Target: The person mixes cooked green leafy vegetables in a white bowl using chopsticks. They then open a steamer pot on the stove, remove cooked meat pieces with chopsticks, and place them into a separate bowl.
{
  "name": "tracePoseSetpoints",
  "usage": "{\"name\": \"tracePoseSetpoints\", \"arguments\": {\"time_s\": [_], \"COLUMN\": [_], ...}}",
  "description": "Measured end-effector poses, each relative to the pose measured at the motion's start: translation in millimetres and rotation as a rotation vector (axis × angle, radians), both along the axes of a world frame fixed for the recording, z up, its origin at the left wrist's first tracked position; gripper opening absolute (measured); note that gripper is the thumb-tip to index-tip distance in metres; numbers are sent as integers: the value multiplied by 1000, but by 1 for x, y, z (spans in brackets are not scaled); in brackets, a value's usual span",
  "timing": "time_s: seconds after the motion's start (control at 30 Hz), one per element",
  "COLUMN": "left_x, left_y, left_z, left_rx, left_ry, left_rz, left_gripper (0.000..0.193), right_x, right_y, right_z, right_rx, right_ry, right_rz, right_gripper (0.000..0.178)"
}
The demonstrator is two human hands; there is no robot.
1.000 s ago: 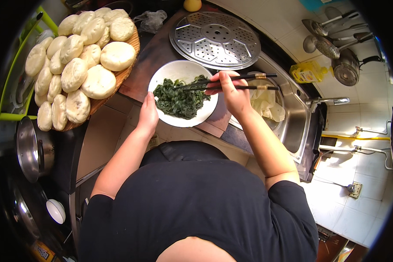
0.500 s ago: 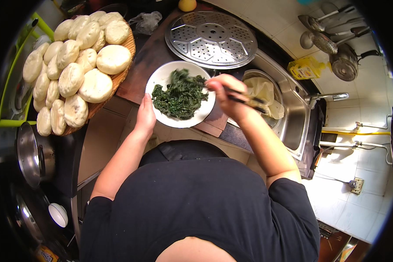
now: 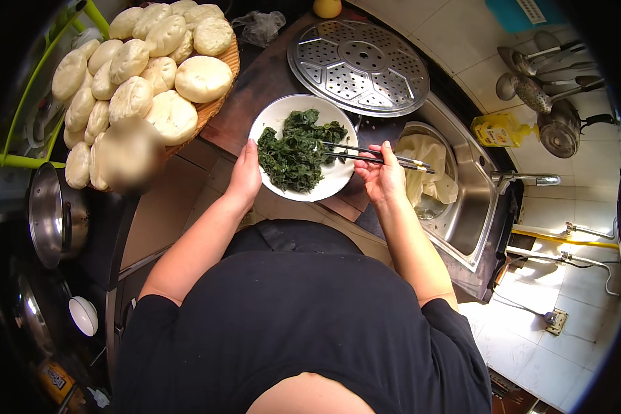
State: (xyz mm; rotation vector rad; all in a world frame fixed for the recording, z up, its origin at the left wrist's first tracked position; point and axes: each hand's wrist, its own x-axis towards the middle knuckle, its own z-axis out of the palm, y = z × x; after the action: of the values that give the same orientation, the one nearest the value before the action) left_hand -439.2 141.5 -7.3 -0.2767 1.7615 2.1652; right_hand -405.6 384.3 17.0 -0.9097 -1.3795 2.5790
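My left hand [image 3: 245, 172] grips the left rim of a white bowl [image 3: 337, 181], thumb along its edge. Dark green cooked leafy greens [image 3: 291, 157] lie heaped inside, mostly toward the bowl's left and middle. My right hand [image 3: 383, 178] is closed around a pair of black chopsticks [image 3: 350, 152] with pale bands near their rear ends. Their tips reach over the bowl's right side and touch the greens. Bare bowl surface shows at the lower right.
A woven tray [image 3: 226, 90] piled with flat round buns [image 3: 203, 79] stands at the left. Behind the bowl lies a perforated metal steamer plate [image 3: 359, 62]. To the right, a sink [image 3: 472, 214] holds a basin with pale cloth [image 3: 421, 165]. A steel pot [image 3: 46, 214] sits far left.
My right hand has turned and lowered, with the chopsticks now lying nearly level across the bowl's right side. The stirred greens have settled. The whole view has shifted slightly.
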Motion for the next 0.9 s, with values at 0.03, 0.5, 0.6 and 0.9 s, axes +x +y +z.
{"name": "tracePoseSetpoints", "arguments": {"time_s": [0.03,0.5,0.6,0.9], "left_x": [1,2,3,1], "left_y": [0,3,2,3], "left_z": [-1,2,4,-7], "left_rx": [5,60,13,65], "left_ry": [4,-33,-22,-11], "left_rz": [4,35,34,44], "left_gripper": [52,50,49,50], "right_x": [0,-3,-9,-15], "right_y": [-1,-39,-34,-36], "right_z": [6,100,59,51], "right_rx": [-6,540,1087,775], "right_ry": [16,436,539,567], "right_rz": [-14,529,692,293], "right_gripper": [37,18,15,17]}}
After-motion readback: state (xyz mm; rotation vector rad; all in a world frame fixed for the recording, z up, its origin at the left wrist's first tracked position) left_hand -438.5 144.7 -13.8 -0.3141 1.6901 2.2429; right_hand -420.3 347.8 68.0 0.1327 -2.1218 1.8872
